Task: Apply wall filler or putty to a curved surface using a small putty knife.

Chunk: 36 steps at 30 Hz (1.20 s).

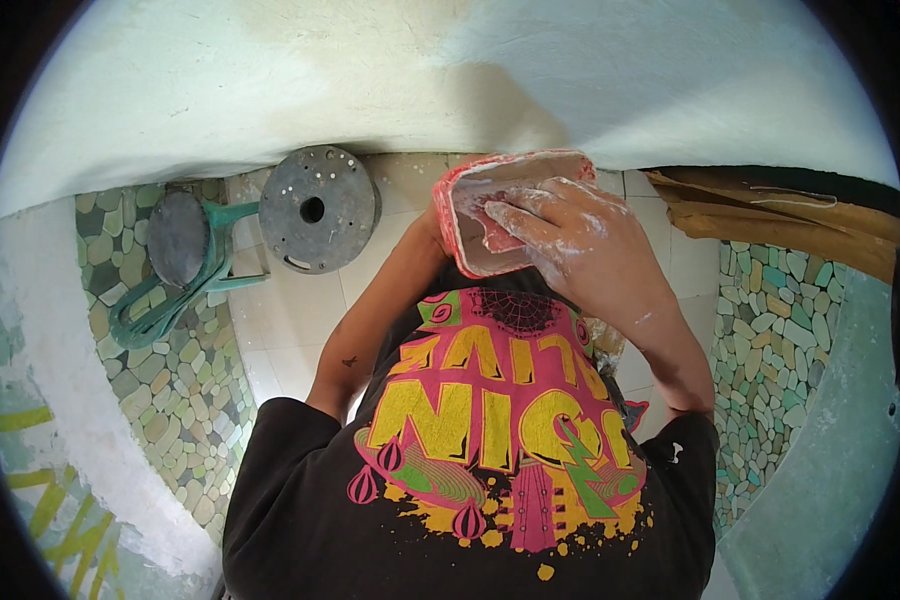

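A red rectangular tub, its rim smeared with white, is tilted in front of my chest, close to the wall. My left hand grips it from the left side, with most of its fingers hidden behind the tub. Over the tub's opening, my right hand is closed with its fingers reaching inside. Pinched in those fingers is a flat red scraper, partly covered by the hand. White paste coats my right fingers and knuckles, and whitish residue lines the tub's inner walls.
A pale plastered wall rises just ahead. At left stand a round grey disc with a centre hole and a green stool-like frame with a dark round top. Brown folded cardboard lies at right. Pebble strips flank the pale floor tiles.
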Tool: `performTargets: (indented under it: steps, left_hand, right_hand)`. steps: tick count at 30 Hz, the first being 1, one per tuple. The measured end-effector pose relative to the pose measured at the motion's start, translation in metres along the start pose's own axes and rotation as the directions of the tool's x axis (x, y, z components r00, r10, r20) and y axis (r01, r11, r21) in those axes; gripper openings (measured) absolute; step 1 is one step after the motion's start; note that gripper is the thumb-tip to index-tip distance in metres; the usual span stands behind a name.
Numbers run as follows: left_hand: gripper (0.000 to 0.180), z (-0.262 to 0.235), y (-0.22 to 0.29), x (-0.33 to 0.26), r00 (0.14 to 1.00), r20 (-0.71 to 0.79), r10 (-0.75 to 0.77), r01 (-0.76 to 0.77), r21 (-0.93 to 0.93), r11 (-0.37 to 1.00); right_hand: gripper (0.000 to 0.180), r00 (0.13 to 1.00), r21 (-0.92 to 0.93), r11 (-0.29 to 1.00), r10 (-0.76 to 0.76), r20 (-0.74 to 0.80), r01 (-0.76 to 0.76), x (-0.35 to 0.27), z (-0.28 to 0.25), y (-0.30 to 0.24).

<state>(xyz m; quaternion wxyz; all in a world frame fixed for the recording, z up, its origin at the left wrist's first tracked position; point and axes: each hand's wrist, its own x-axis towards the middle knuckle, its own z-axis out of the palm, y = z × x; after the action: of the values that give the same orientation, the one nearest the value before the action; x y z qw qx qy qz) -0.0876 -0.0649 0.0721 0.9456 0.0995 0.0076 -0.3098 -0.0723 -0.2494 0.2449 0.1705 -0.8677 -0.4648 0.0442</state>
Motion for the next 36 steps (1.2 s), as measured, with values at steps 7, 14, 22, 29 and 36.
performTargets:
  steps: [7,14,22,29,36]
  left_hand:
    - [0.039,-0.018,-0.001,0.004,0.992,-0.117,0.036,-0.021,0.125,0.992]
    - [0.039,-0.024,0.001,0.012,0.999,0.041,0.011,-0.009,-0.042,0.999]
    - [0.041,-0.050,-0.001,0.012,0.999,-0.033,-0.036,0.038,0.079,0.996]
    - [0.049,-0.034,0.008,0.018,0.981,-0.117,-0.154,0.161,0.051,0.986]
    - [0.047,-0.017,0.019,0.029,0.959,-0.254,-0.123,0.192,0.267,0.944]
  right_hand:
    - [0.048,0.998,-0.042,0.999,0.024,-0.062,-0.027,-0.002,0.013,0.005]
    - [0.049,0.995,0.032,0.996,0.089,-0.035,-0.087,-0.001,0.017,0.016]
    - [0.043,0.998,0.101,0.994,0.038,0.046,-0.043,0.004,0.018,0.031]
    - [0.040,0.992,0.162,0.979,0.119,0.033,-0.123,0.001,0.012,0.025]
    - [0.039,0.990,0.135,0.983,0.116,0.080,-0.126,0.002,0.019,0.030]
